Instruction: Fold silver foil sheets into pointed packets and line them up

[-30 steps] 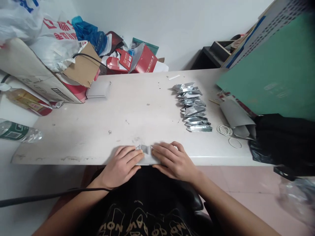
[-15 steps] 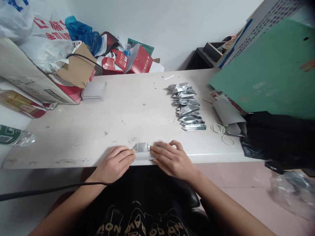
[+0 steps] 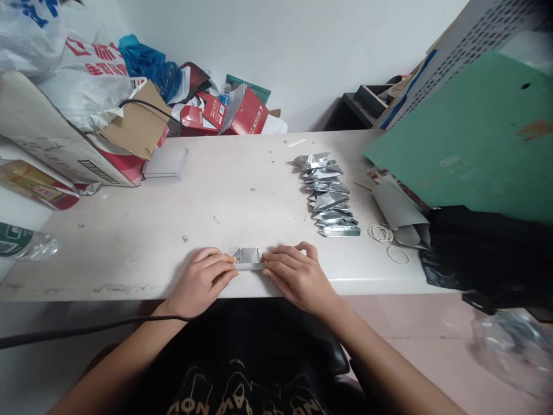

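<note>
The left hand (image 3: pixel 202 280) and the right hand (image 3: pixel 298 275) lie side by side at the near edge of the worktop (image 3: pixel 173 225), fingers bent and pressing down; between them sits a small folded silver foil piece (image 3: pixel 247 257), its left end under the left fingertips, its right end under the right fingertips, so each grip is a narrow press-and-pinch on the foil rather than a full closed hold; the foil lies flat against the worktop, just inside the front edge, with a short upturned flap showing in the gap between the hands.

The foil looks thin, light and shiny; I judge that it creases readily, keeps a fold once pressed, and would slide easily on the smooth top, so the ends and the folded edges are the sensible places to hold it, with the fingertips bearing down rather than squeezing hard, since a careless pinch would dent it.

Further out, to the right and well apart from the hands, a row of folded foil pieces (image 3: pixel 328 196) runs away from the person in an overlapping line; just beside its near end lie white rubber bands (image 3: pixel 381 233) and a grey paper sleeve (image 3: pixel 400 214); a green board (image 3: pixel 475 144) leans over a black bag (image 3: pixel 484 253) at the right edge.

To the left stand a cardboard box (image 3: pixel 52 138), a small grey box (image 3: pixel 164 163) and a plastic bottle (image 3: pixel 21 243); red cartons (image 3: pixel 242 112) are heaped against the wall.
</note>
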The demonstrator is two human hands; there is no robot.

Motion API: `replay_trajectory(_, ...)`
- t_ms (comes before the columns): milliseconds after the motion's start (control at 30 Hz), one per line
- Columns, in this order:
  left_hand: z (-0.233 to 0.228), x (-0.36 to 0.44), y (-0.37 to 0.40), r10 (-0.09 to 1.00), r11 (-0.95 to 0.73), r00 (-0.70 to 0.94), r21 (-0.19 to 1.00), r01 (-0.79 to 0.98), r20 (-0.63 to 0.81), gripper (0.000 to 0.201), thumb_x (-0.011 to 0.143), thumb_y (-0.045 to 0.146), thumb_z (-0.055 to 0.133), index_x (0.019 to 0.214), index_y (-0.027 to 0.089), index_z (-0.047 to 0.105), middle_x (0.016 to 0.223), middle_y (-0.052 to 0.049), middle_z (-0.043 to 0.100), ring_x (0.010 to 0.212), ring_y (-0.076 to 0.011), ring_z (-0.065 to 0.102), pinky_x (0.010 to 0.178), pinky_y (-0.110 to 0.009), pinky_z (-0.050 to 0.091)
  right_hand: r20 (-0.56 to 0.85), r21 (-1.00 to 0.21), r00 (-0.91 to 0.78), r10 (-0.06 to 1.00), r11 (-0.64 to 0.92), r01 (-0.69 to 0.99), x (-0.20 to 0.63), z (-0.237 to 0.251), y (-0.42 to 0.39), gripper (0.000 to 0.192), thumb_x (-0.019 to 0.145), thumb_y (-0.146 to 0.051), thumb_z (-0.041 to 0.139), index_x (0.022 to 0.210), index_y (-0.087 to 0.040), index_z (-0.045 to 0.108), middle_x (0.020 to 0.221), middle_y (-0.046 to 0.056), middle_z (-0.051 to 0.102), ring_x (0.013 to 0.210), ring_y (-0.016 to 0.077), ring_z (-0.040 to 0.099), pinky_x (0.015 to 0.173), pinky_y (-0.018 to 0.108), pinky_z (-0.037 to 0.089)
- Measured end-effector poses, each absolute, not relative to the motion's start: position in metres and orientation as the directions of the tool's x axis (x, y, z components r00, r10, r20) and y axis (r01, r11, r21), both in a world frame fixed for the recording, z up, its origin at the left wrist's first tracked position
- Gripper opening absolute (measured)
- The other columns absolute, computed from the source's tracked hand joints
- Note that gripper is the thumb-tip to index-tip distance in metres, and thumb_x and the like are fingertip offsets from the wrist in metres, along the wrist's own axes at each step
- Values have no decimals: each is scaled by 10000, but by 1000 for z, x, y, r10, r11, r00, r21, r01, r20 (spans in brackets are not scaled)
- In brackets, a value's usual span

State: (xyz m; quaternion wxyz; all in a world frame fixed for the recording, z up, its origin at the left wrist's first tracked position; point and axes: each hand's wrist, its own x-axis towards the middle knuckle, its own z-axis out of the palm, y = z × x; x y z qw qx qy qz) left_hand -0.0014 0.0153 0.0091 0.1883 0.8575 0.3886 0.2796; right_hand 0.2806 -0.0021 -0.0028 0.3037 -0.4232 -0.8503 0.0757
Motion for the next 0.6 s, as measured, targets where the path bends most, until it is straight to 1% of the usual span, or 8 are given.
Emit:
replay_trajectory(67,10,-1,16,784,-612,533,546,572,319,194,1088,274,637,1157,285,818,1168,-19,834,1088,-235,698,955,-472,617,428,-408,-423,799,588,698,278,-4,-4,256,1104,-263,595,1243,-348,792,1197,-10,836,1154,244,735,1018,469,358)
replay_trajectory(167,9,1,15,791,-605,519,535,590,323,212,1089,262,629,1149,290,831,1145,-19,842,1062,-236,699,942,-467,621,404,-386,-407,819,557,736,276,-8,-5,295,1090,-241,584,1261,-351,797,1202,10,835,1179,271,725,1023,481,359)
replay_trajectory(267,8,4,15,791,-611,495,512,604,360,212,1081,249,636,1157,287,831,1142,-19,842,1067,-239,701,944,-467,624,426,-342,-440,790,591,730,276,-11,-5,345,1068,-203,600,1329,-345,774,1281,25,812,1220,284,708,1015,468,394)
replay_trajectory(333,7,6,15,783,-622,487,493,608,388,219,1078,242,637,1189,287,821,1148,-20,841,1072,-240,706,956,-473,621,437,-338,-468,768,622,706,278,-12,-4,386,1056,-182,611,1372,-353,752,1346,17,788,1241,273,697,1008,454,425)
replay_trajectory(433,7,7,15,767,-641,493,483,596,410,221,1076,225,634,1198,283,809,1157,-19,837,1061,-231,715,968,-470,616,433,-406,-466,772,628,663,280,-12,-3,335,1073,-205,596,1320,-350,770,1319,-7,799,1231,255,703,1013,455,432)
replay_trajectory(500,7,7,15,770,-638,488,493,591,411,196,1070,214,637,1138,271,811,1156,-21,835,1060,-227,715,964,-464,615,425,-469,-433,795,602,646,279,-11,-2,268,1087,-251,594,1243,-343,792,1253,-12,821,1222,260,709,1023,474,404)
replay_trajectory(600,6,7,16,798,-603,452,527,599,399,137,1053,224,667,1011,250,795,1117,-28,836,1046,-230,714,925,-448,621,402,-529,-367,839,540,655,277,-12,-2,233,1081,-288,610,1181,-354,810,1182,-5,840,1215,277,711,1017,494,365)
